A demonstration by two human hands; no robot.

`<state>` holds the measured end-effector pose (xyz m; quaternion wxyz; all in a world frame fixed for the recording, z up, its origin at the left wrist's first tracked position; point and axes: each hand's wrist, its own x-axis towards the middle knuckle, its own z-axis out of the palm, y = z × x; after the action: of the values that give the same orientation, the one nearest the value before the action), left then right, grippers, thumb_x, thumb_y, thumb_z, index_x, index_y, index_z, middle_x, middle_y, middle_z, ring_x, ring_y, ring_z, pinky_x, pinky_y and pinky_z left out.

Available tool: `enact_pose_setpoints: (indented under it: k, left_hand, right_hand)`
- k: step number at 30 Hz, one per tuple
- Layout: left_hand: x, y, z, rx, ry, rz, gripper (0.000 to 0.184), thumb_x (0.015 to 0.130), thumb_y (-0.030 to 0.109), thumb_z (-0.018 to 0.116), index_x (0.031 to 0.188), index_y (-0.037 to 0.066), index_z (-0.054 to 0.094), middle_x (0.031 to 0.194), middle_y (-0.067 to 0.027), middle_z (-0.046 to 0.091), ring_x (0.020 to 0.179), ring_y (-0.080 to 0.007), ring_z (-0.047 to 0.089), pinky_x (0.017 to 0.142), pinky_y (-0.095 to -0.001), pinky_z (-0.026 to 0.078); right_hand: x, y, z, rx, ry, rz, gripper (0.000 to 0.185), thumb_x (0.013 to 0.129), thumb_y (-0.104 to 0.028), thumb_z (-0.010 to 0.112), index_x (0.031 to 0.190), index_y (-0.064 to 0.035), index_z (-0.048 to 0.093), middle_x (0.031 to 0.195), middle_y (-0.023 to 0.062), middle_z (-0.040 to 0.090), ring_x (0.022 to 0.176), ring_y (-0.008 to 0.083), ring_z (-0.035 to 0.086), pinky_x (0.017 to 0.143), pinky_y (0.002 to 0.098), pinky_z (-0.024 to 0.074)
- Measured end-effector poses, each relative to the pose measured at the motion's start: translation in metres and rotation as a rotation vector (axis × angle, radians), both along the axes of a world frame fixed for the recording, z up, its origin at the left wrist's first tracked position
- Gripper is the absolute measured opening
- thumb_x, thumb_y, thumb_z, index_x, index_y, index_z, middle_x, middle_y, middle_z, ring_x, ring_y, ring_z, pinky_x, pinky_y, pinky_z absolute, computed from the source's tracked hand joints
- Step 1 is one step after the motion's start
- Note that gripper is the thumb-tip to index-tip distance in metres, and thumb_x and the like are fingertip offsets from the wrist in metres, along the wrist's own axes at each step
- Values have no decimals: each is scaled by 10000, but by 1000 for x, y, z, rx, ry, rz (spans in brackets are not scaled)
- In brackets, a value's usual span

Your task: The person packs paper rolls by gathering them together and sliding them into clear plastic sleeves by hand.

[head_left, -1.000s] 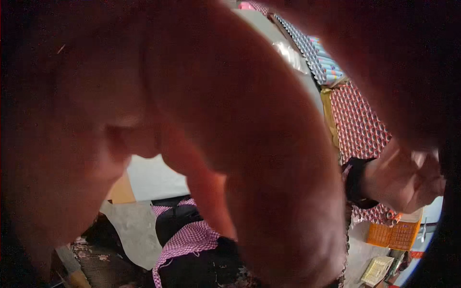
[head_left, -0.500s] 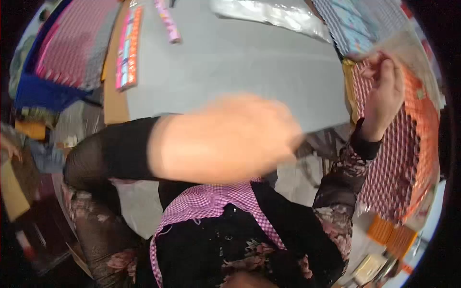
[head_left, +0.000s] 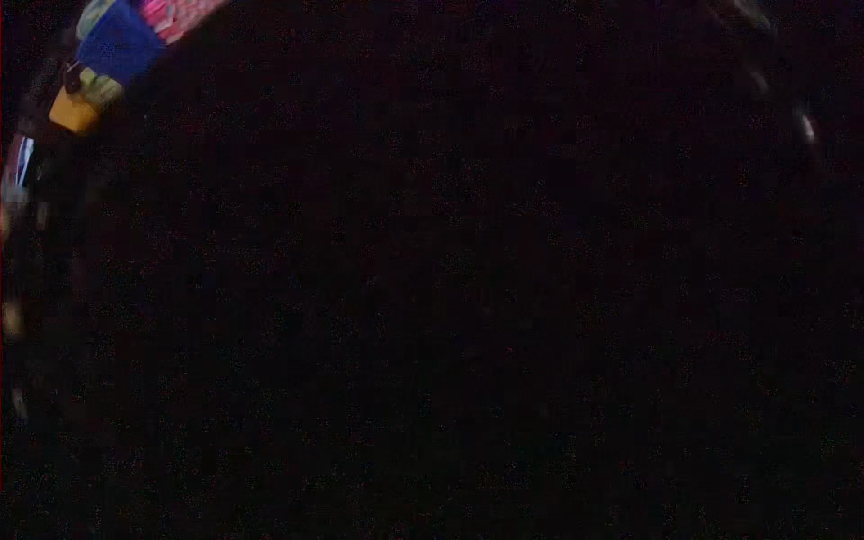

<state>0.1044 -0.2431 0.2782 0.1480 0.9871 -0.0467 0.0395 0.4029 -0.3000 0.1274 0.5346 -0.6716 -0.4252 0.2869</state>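
Observation:
Nearly the whole head view is black, with something dark covering the camera. Neither my left hand nor my right hand can be seen, so what they hold or touch is hidden. Only at the top left edge does a strip of the scene show: a piece of pink patterned material (head_left: 187, 16) beside a blue container (head_left: 121, 45).
Below the blue container, a small orange-yellow object (head_left: 74, 112) shows at the left rim. A few faint bright specks run along the left and right edges, too dim to make out.
The view has gone almost entirely dark. Both hands, the grey table surface and the patterned stacks on the right have dropped out of sight.

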Motion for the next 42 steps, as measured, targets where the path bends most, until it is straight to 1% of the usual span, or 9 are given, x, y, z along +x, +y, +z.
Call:
enact_pose_setpoints:
  k: [6, 11, 14, 18, 20, 23, 32, 37, 42]
  left_hand:
    - [10, -4, -15, 85, -128, -179, 158, 775, 181, 597, 894, 79, 576, 846, -72, 589, 805, -217, 582, 757, -379, 464]
    - [53, -14, -34, 187, -346, -469, 119, 768, 180, 581, 855, 101, 559, 846, -54, 575, 780, -199, 563, 776, -377, 449]
    - [6, 89, -92, 139, -141, -250, 338, 789, 225, 703, 1072, 83, 586, 1031, -89, 595, 945, -245, 564, 854, -391, 418]
    - [-96, 208, -197, -222, -91, 65, 251, 872, 154, 638, 1103, 64, 603, 1026, -146, 592, 966, -337, 564, 848, -428, 437]
    - [-127, 253, -235, -114, -83, 183, 217, 876, 115, 619, 1074, 26, 610, 1078, -173, 592, 943, -353, 571, 832, -436, 455]
    - [-150, 293, -250, -436, 9, 378, 207, 876, 84, 604, 1067, 4, 603, 1069, -170, 591, 936, -352, 570, 823, -432, 462]
    - [-128, 314, -280, -256, -46, 359, 247, 819, 54, 655, 1058, 7, 615, 1055, -159, 566, 965, -355, 550, 817, -422, 463]
    - [-140, 316, -295, -285, -54, 375, 300, 799, 62, 676, 1087, 18, 605, 1095, -157, 558, 997, -357, 539, 851, -440, 448]
    - [-142, 318, -297, -347, 24, 425, 328, 789, 58, 682, 1104, 23, 596, 1125, -152, 546, 1020, -347, 527, 881, -443, 425]
  right_hand:
    - [-17, 14, 11, -87, -72, 1, 221, 936, -106, 569, 1113, 14, 627, 848, 54, 658, 654, 85, 578, 611, 226, 485]
    - [0, 2, -45, -183, -218, 94, 236, 882, -122, 606, 1061, 25, 650, 931, 111, 681, 714, 160, 645, 666, 293, 525]
    - [-6, -7, -28, -228, -525, 42, 233, 869, -142, 612, 1030, 22, 652, 954, 162, 679, 790, 258, 666, 735, 336, 521]
    - [-19, -9, 39, -349, -805, -146, 226, 864, -164, 618, 1003, 6, 669, 961, 176, 682, 884, 325, 657, 792, 361, 510]
    - [-10, -17, 31, -201, -897, -313, 213, 857, -168, 628, 984, -9, 691, 930, 162, 695, 875, 313, 667, 779, 371, 520]
    - [-18, -31, 71, -242, -980, -534, 207, 853, -174, 636, 957, -11, 707, 909, 170, 699, 840, 314, 677, 755, 376, 529]
    - [77, -82, 133, -447, -1539, -900, 262, 887, -148, 540, 1100, -104, 688, 956, 183, 688, 895, 337, 664, 803, 460, 531]
    - [100, -84, 156, -965, -1307, -798, 398, 861, -110, 534, 1239, -159, 647, 1157, 171, 663, 1085, 338, 628, 914, 455, 506]
    - [121, -77, 147, -1070, -1368, -691, 360, 863, -80, 560, 1210, -91, 654, 1155, 186, 661, 1082, 339, 636, 909, 461, 521]
